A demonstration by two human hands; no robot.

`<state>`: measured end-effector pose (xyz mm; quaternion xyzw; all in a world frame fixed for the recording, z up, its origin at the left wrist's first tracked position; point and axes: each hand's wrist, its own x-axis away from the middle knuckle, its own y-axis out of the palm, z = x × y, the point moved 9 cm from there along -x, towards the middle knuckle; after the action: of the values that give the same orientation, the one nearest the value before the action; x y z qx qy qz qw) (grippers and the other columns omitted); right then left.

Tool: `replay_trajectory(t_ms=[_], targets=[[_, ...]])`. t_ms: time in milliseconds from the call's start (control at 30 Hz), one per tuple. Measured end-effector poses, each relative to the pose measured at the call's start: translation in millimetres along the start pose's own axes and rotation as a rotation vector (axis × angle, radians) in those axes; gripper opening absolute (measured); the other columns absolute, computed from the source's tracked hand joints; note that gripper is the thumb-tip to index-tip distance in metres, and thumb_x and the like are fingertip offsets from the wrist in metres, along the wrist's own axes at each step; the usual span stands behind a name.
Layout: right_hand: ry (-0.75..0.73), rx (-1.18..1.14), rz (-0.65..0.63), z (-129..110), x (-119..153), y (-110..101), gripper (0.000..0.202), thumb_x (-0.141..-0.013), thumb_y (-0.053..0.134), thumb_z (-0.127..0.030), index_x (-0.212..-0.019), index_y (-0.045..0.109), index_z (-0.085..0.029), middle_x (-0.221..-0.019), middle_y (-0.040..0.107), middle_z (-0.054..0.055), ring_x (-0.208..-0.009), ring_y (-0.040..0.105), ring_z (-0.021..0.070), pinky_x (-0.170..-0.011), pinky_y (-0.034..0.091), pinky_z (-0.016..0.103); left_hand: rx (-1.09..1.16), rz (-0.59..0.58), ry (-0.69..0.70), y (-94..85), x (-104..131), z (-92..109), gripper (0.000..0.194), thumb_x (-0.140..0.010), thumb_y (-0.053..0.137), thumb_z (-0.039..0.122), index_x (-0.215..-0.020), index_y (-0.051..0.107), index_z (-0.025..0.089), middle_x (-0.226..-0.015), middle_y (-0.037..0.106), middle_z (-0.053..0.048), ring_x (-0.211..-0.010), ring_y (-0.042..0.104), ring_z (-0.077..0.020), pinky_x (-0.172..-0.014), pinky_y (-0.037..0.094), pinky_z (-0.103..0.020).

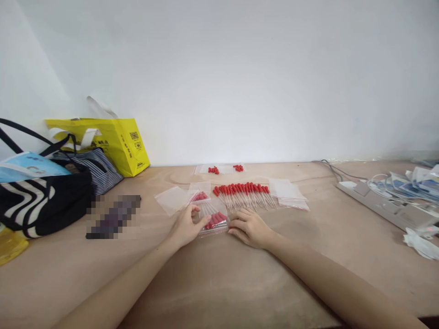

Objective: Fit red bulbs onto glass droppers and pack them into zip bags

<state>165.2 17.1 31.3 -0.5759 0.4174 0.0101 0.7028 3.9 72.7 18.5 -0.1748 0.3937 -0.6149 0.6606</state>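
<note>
A clear zip-lock bag (pixel 210 229) with several red-ended sticks (pixel 216 220) inside lies between my two hands. My left hand (pixel 187 226) grips its left side, the thumb laid over the plastic. At the right edge of the bag, my right hand (pixel 251 227) is closed, its curled fingertips on the edge. Just beyond my hands, a row of loose sticks with red ends and thin pale shafts (pixel 245 189) is fanned out on the table. Another bag with red pieces (pixel 200 196) lies partly under the held one.
Flat clear bags (pixel 173 200) lie to the left, and a stack of them (pixel 290 195) to the right. More red pieces (pixel 213 170) rest near the wall. A power strip (pixel 377 205) stands at right; a black bag (pixel 44 201) and yellow bag (pixel 128 146) at left.
</note>
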Motion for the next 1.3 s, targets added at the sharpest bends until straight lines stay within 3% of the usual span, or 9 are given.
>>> replay_trajectory(t_ms=[133,233,433,600,700,800,1000,1133,1300], targets=[[0.056,-0.053,-0.007,5.2,11.9,-7.4,0.016,-0.083,0.046,-0.026,-0.082,0.059,-0.018,-0.083,0.057,0.005,-0.076,0.049,0.0138,-0.068,0.038,0.028,-0.103,0.056,-0.038,6.6,-6.3,9.1,0.04,-0.051,0.069,0.041,-0.076,0.049,0.017,-0.078,0.053,-0.003,-0.072,0.056,-0.0199,-0.061,0.046,-0.031],[0.091,-0.054,-0.012,11.1,19.1,-9.7,0.015,-0.081,0.047,-0.023,-0.078,0.06,-0.017,-0.083,0.056,0.006,-0.076,0.049,0.0145,-0.067,0.039,0.028,0.037,0.021,-0.109,10.0,-7.8,7.4,0.039,-0.047,0.071,0.03,-0.076,0.049,0.017,-0.069,0.052,0.002,-0.059,0.054,-0.0145,-0.053,0.044,-0.026],[0.12,-0.105,-0.043,16.8,20.3,-9.3,0.011,-0.079,0.049,-0.019,-0.08,0.06,-0.017,-0.086,0.055,0.006,-0.078,0.05,0.0142,-0.068,0.042,0.027,0.436,-0.332,-0.255,26.7,18.0,1.3,0.023,-0.057,0.064,0.03,-0.071,0.054,0.015,-0.053,0.057,0.002,-0.051,0.056,-0.0144,-0.049,0.044,-0.025],[0.109,-0.129,-0.042,14.1,15.3,-9.3,0.009,-0.078,0.051,-0.018,-0.081,0.06,-0.018,-0.088,0.053,0.006,-0.077,0.051,0.0128,-0.068,0.043,0.025,0.442,-0.123,-0.227,-9.9,29.6,-8.9,0.032,-0.058,0.063,0.036,-0.081,0.058,0.015,-0.049,0.056,0.005,-0.043,0.054,-0.0124,-0.042,0.04,-0.022],[0.119,-0.168,-0.047,14.9,14.8,-7.4,0.01,-0.078,0.051,-0.018,-0.082,0.06,-0.018,-0.089,0.053,0.006,-0.076,0.051,0.0129,-0.068,0.043,0.026,0.501,0.017,-0.3,-26.7,8.8,-21.3,0.041,-0.058,0.066,0.034,-0.093,0.057,0.014,-0.058,0.063,0.001,-0.048,0.058,-0.0145,-0.044,0.045,-0.023],[0.132,-0.194,-0.052,17.0,15.6,-5.2,0.011,-0.078,0.05,-0.019,-0.083,0.06,-0.018,-0.092,0.052,0.007,-0.074,0.051,0.0126,-0.068,0.044,0.027,0.398,0.225,-0.373,-41.2,-34.6,-37.6,0.037,-0.067,0.062,0.029,-0.1,0.056,0.013,-0.062,0.062,0.001,-0.056,0.06,-0.0142,-0.052,0.047,-0.023],[0.158,-0.181,-0.072,20.1,17.2,-3.2,0.011,-0.078,0.05,-0.02,-0.083,0.059,-0.017,-0.096,0.051,0.007,-0.072,0.05,0.0111,-0.068,0.043,0.027,0.23,0.227,-0.482,-8.3,-112.3,-63.9,0.029,-0.084,0.048,0.028,-0.109,0.048,0.014,-0.108,0.052,-0.008,-0.091,0.054,-0.0185,-0.076,0.047,-0.038],[0.169,-0.183,-0.086,21.0,17.5,-2.5,0.012,-0.079,0.05,-0.021,-0.085,0.06,-0.017,-0.096,0.05,0.007,-0.072,0.05,0.011,-0.068,0.044,0.027,0.078,0.185,-0.439,-9.5,-123.1,-65.0,0.03,-0.082,0.052,0.028,-0.109,0.049,0.013,-0.108,0.053,-0.009,-0.093,0.054,-0.02,-0.078,0.046,-0.038],[0.173,-0.208,-0.083,21.0,17.2,-2.7,0.012,-0.079,0.049,-0.02,-0.085,0.059,-0.017,-0.097,0.051,0.008,-0.071,0.05,0.0112,-0.068,0.044,0.028,-0.068,0.064,-0.21,-47.4,-103.0,-55.9,0.038,-0.065,0.065,0.03,-0.1,0.058,0.016,-0.108,0.059,-0.008,-0.103,0.052,-0.024,-0.09,0.038,-0.031]])
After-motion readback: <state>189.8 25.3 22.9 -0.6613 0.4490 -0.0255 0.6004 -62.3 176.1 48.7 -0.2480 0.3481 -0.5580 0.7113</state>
